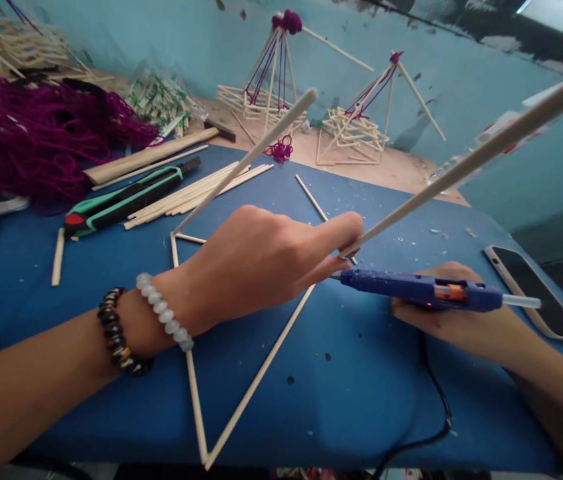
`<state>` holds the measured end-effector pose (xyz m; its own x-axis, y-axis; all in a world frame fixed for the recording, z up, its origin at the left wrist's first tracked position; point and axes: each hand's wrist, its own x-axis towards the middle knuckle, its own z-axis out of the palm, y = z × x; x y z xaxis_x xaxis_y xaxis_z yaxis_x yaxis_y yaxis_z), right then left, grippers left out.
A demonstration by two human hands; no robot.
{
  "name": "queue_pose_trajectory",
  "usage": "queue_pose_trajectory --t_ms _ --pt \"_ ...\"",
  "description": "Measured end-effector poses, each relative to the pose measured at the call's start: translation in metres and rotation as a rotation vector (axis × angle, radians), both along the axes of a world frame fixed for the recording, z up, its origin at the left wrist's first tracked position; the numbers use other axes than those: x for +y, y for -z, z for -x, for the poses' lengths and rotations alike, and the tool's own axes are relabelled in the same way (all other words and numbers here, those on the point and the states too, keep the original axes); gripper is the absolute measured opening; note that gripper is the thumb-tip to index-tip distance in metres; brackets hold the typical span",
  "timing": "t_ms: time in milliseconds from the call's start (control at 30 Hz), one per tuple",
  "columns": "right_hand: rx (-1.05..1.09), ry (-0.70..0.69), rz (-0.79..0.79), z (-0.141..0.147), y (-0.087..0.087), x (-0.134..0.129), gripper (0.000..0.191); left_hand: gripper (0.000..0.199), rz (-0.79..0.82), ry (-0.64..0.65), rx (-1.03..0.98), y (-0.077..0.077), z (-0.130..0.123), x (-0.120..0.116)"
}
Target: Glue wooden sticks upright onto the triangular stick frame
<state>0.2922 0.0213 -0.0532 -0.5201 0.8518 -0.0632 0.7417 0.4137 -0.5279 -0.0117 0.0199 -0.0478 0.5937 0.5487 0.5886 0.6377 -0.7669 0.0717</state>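
My left hand (261, 257), with two bead bracelets at its wrist, pinches the lower end of a wooden stick (466, 170) that slants up to the right. Below and around that hand lies a frame of thin sticks (266, 370) on the blue tabletop. A second stick (251, 157) rises at a slant from the frame's left corner. Wrapped round a blue glue gun (391, 283) is my right hand (456, 310). The gun's nozzle points left and reaches the foot of the pinched stick; my left fingers partly hide that spot. A clear glue stick protrudes from the gun's back.
Loose sticks (201, 193) and a green-black utility knife (128, 197) lie at left. Behind them is purple yarn (51, 137). Two stick models (271, 100) with purple thread stand by the wall. A phone (536, 293) lies at right; the gun's black cord (444, 400) trails toward the front edge.
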Motion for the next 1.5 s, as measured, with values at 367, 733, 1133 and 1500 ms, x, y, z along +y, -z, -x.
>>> queue_pose_trajectory --t_ms 367,733,1133,1500 --pt "-0.034 -0.235 -0.369 0.008 -0.005 -0.022 0.034 0.023 -0.024 -0.005 0.006 0.001 0.0 -0.001" --pt "-0.294 -0.151 -0.763 0.025 0.003 -0.049 0.041 0.023 -0.065 -0.038 0.04 0.0 -0.001 -0.002" --pt "-0.56 -0.116 -0.963 0.056 -0.019 -0.073 0.031 0.025 -0.142 -0.091 0.078 0.003 -0.003 0.0" --pt "-0.664 -0.092 -0.951 0.076 -0.028 -0.086 0.031 0.022 -0.122 -0.076 0.086 0.004 -0.004 -0.001"
